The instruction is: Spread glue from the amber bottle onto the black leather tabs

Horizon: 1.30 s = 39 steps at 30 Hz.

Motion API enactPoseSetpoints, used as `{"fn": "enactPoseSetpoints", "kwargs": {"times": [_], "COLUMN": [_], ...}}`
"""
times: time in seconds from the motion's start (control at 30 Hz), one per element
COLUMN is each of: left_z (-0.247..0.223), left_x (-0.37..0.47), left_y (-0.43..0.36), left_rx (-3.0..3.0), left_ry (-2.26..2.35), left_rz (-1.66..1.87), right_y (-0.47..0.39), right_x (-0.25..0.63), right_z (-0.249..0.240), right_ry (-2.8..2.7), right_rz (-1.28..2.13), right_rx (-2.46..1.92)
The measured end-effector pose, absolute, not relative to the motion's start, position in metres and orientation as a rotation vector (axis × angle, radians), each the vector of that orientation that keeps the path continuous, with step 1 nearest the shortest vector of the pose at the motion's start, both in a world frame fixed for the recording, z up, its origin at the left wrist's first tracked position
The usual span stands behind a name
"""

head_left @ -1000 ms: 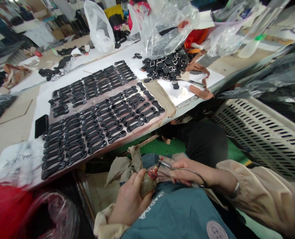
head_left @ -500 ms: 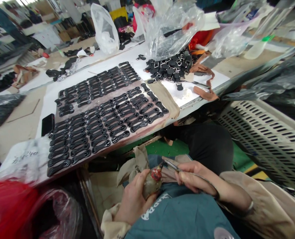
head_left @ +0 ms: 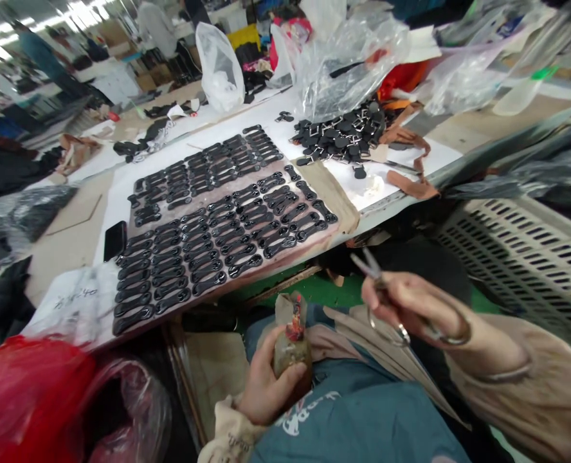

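My left hand (head_left: 271, 386) is wrapped round a rounded, murky bottle (head_left: 291, 355) above my lap. The bottle has a narrow, red-stained top that points up. To the right, my right hand (head_left: 411, 302) holds metal scissors (head_left: 373, 269), their blades apart and pointing up and left, clear of the bottle. Rows of glossy black strap pieces (head_left: 208, 235) lie on a board on the table beyond my hands.
A pile of black tabs with metal buckles (head_left: 346, 135) lies at the table's back right. A phone (head_left: 115, 241) rests at the left. Red plastic bag (head_left: 29, 399) at lower left; crate (head_left: 521, 251) at right. Two people stand far off.
My right hand has moved up and right, away from the bottle top, and the scissor blades now show spread apart. My left hand still holds the bottle. The view has shifted slightly.
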<state>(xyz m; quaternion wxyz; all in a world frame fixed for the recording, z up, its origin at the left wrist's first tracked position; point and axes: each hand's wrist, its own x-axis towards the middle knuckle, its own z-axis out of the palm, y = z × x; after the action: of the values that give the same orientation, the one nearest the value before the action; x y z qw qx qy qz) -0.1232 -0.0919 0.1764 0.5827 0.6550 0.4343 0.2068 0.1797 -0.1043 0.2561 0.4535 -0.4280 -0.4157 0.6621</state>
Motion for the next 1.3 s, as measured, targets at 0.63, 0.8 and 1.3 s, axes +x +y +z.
{"fn": "enactPoseSetpoints", "kwargs": {"times": [0.63,0.8,1.3], "left_z": [0.183,0.183,0.180], "left_x": [-0.120,-0.120,-0.121], "left_y": [-0.087,-0.087,-0.095], "left_rx": [1.329,1.338,1.352], "left_ry": [0.962,0.966,1.021], "left_rz": [0.539,0.523,0.478], "right_y": [-0.099,-0.097,-0.107], "right_x": [0.115,0.114,0.101], "right_z": [0.218,0.221,0.208], "right_ry": [-1.186,-1.214,-1.145], "right_rz": [2.014,2.002,1.817], "right_rx": [-1.043,-1.100,-1.204]}}
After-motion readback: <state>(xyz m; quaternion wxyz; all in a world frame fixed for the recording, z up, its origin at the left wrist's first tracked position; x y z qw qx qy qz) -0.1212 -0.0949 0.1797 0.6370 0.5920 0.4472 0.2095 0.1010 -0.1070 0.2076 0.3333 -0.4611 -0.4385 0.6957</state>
